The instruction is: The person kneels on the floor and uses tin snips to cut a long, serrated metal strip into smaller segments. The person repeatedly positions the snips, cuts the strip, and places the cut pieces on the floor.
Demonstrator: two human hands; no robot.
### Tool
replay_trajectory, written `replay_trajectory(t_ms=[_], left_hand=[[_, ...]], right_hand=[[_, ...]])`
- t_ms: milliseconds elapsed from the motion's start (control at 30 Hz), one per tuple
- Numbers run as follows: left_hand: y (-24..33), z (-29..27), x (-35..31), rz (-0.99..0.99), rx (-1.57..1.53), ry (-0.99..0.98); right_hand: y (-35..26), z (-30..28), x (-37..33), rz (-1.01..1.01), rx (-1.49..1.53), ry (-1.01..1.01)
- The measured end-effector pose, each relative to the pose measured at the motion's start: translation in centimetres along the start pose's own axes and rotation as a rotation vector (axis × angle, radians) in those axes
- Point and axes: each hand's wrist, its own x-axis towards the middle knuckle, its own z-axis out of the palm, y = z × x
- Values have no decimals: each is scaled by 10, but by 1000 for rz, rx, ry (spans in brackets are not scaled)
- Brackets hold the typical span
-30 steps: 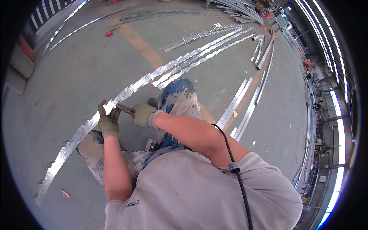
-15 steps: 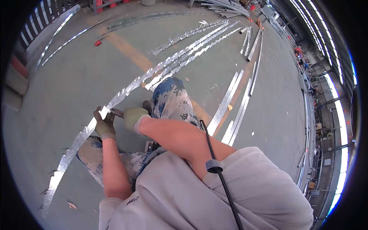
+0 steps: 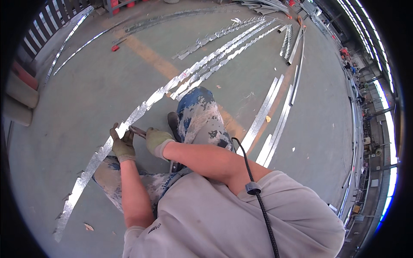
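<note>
A long, shiny strip of sheet metal point(image 3: 78, 188) with notched, bent-up tabs along its edges runs from the lower left up toward the far middle. My gloved left hand point(image 3: 123, 147) is closed around it, thumb and fingers at its edges, beside my bent left knee. In my gloved right hand point(image 3: 157, 141) is a pair of pliers point(image 3: 138, 131). Their dark jaws point left and reach the strip's edge right by my left fingers. Whether the jaws bite on a tab is too small to tell.
Several similar notched strips point(image 3: 223, 53) lie on the green floor beyond my right knee point(image 3: 198, 103). Plain metal channels point(image 3: 263, 114) lie to the right. Rounded containers point(image 3: 19, 92) stand at the far left, and a small red object point(image 3: 115, 48) lies on the floor.
The whole view has shifted slightly. My right hand has drawn back a little from the left one, so more of the pliers shows. My left hand keeps its hold on the strip.
</note>
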Motion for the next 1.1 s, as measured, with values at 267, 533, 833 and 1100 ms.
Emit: replay_trajectory(t_ms=[267,533,833,1100], left_hand=[[2,2,-8,28,5,-8],[9,15,-24,111,-226,94],[31,-1,-33,255,-413,113],[36,-20,-24,351,-230,-153]], right_hand=[[40,63,34,-229,-112,-213],[92,97,71,438,1094,-680],[48,17,44,461,1629,-343],[51,-3,36,400,1852,-343]])
